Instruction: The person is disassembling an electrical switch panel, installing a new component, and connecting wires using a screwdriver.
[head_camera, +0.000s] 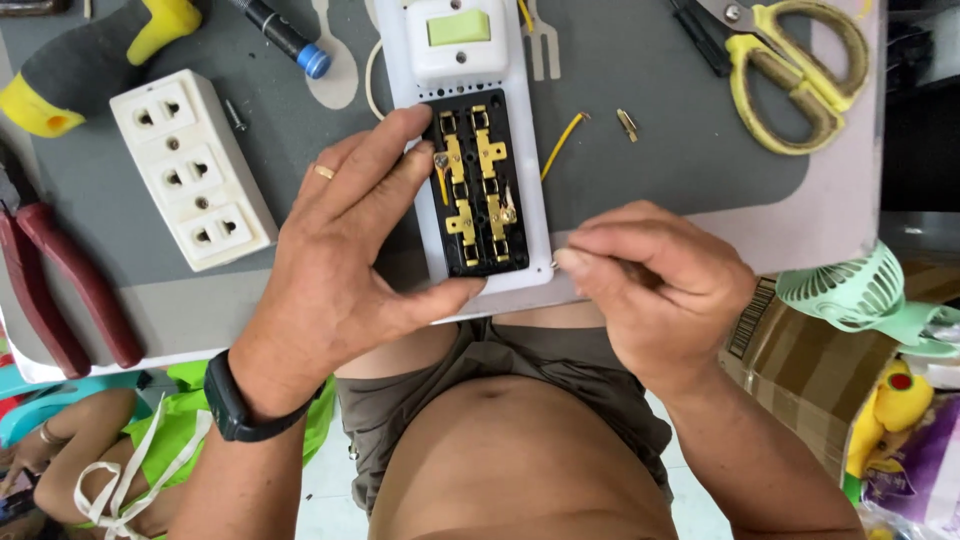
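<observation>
An opened white power strip lies on a grey mat, its black inner block with brass contact strips facing up and a pale green switch at its far end. My left hand rests on the strip's left side, index finger by the contacts, thumb under its near edge. My right hand is closed at the strip's near right corner, pinching something small and thin that I cannot identify.
The strip's white socket cover lies left. Red-handled pliers, a yellow-grey tool handle, yellow scissors, a yellow wire scrap, a small brass piece. A green fan and cardboard box stand right.
</observation>
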